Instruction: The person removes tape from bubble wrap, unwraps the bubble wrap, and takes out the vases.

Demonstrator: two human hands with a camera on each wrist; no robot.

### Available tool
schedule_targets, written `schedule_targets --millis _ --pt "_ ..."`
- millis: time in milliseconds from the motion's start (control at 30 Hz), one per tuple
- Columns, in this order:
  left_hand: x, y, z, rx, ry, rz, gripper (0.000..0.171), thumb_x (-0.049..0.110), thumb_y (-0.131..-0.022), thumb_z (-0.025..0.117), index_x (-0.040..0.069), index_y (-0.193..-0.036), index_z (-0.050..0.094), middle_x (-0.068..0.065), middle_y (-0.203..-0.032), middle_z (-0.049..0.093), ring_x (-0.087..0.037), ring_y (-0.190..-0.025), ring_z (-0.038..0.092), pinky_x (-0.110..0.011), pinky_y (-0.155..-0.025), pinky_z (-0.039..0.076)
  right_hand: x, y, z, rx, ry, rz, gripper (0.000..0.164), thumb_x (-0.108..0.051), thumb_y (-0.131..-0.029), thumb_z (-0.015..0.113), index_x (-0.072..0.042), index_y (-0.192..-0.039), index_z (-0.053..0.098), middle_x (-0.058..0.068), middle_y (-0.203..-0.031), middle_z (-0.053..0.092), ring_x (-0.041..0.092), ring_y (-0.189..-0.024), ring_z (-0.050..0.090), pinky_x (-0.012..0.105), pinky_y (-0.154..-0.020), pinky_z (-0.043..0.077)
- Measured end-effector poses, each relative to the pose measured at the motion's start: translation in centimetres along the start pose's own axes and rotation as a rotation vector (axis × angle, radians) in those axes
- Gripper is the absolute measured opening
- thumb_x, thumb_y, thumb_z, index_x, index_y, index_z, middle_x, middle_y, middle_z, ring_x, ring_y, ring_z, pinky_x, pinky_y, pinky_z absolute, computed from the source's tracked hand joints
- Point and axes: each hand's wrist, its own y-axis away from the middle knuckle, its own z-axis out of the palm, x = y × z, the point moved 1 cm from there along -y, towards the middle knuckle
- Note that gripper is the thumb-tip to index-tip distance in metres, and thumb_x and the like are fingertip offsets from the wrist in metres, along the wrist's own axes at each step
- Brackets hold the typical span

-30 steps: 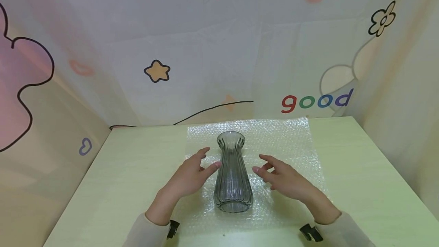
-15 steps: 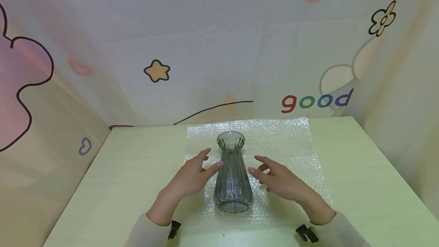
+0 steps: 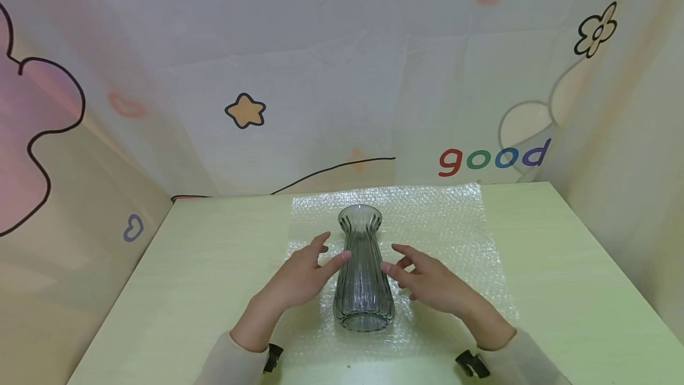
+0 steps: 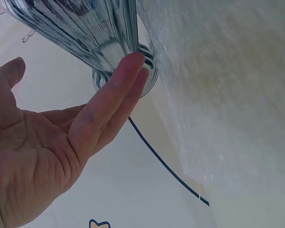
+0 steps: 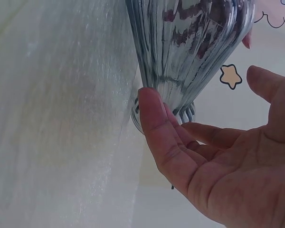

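Observation:
A ribbed grey glass vase (image 3: 364, 290) lies on its side on bubble wrap (image 3: 438, 212), its flared mouth toward the back wall. To its left, my left hand (image 3: 299, 278) has its fingers extended and its thumb over the vase's edge in the head view. My right hand (image 3: 435, 284) is on the other side, thumb tip beside the glass and fingers loosely bent. In the left wrist view, the fingertips (image 4: 133, 61) are close to the vase (image 4: 92, 28). The right wrist view has fingertips (image 5: 149, 99) near the vase (image 5: 185, 42). Contact cannot be told for certain.
The pale green table (image 3: 224, 266) extends on both sides of the bubble wrap. Behind it hangs a printed cloth (image 3: 331, 88) with a star and the word "good". Black clips (image 3: 472, 363) sit at both sleeve cuffs.
My right hand has moved left, closing in on the vase. My left hand has shifted slightly right, its thumb further over the glass. The vase has stayed where it was.

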Motion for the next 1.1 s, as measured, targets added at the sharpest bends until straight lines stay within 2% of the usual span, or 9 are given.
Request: schedule_targets --millis 300,667,1100 --pt "-0.1 -0.3 0.3 -0.01 0.002 0.004 0.09 0.073 -0.099 0.047 0.011 -0.162 0.032 -0.019 -0.15 0.057 -0.041 -0.134 0.059 -0.061 -0.107 0.048 0.1 -0.3 0.4 0.006 0.009 0.01 0.082 -0.059 -0.099 0.061 -0.01 -0.16 0.037 0.013 -0.132 0.063 0.023 -0.08 0.068 0.034 -0.07 0.055" --pt "0.0 -0.4 0.6 -0.036 0.004 0.012 0.09 0.073 -0.098 0.047 0.011 -0.162 0.032 -0.017 -0.151 0.057 -0.041 -0.134 0.059 -0.061 -0.107 0.048 0.0 -0.6 0.8 0.014 0.002 0.018 0.08 -0.058 -0.099 0.061 -0.01 -0.159 0.038 0.013 -0.13 0.064 0.022 -0.08 0.068 0.033 -0.069 0.056" --pt "0.0 -0.6 1.2 -0.078 0.027 0.011 0.092 0.073 -0.098 0.048 0.01 -0.163 0.03 -0.018 -0.15 0.057 -0.04 -0.132 0.061 -0.061 -0.107 0.048 0.0 -1.0 1.2 0.008 -0.033 0.019 0.08 -0.057 -0.1 0.061 -0.009 -0.159 0.038 0.014 -0.129 0.064 0.022 -0.091 0.071 0.037 -0.071 0.059"
